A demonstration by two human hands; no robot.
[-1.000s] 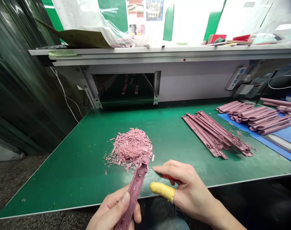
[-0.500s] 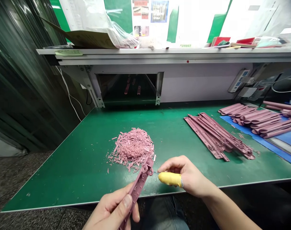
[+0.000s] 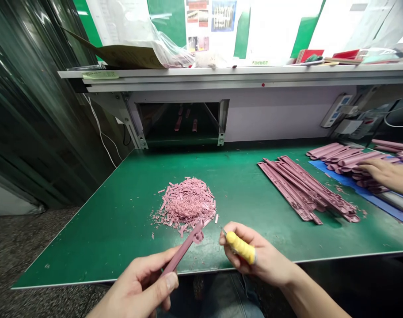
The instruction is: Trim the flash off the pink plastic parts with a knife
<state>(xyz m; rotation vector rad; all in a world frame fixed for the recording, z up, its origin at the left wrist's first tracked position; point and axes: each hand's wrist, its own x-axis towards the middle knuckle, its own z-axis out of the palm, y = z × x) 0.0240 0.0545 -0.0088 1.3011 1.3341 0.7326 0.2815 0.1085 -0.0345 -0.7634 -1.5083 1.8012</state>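
My left hand (image 3: 138,280) is closed around a long pink plastic part (image 3: 181,254), tilted up and away, with a small round ring at its far end. Just right of that end, my right hand (image 3: 266,258) pinches a small thin blade (image 3: 224,230), only its tip showing. Yellow wrapping covers the thumb of this hand. Blade and part are apart. Beyond the held part lies a heap of pink shavings and small offcuts (image 3: 188,203) on the green table (image 3: 105,229).
Long pink parts (image 3: 297,190) lie stacked right of centre. Another person's hand (image 3: 383,174) reaches over pink curved parts (image 3: 334,152) on a blue sheet (image 3: 321,168) at the right. A shelf (image 3: 188,79) spans the back above an opening (image 3: 181,126) with several pink pieces inside.
The pink part has been turned to show its side and lowered slightly left. My right hand has moved a little away from its tip. Another person's hand has appeared at the right.
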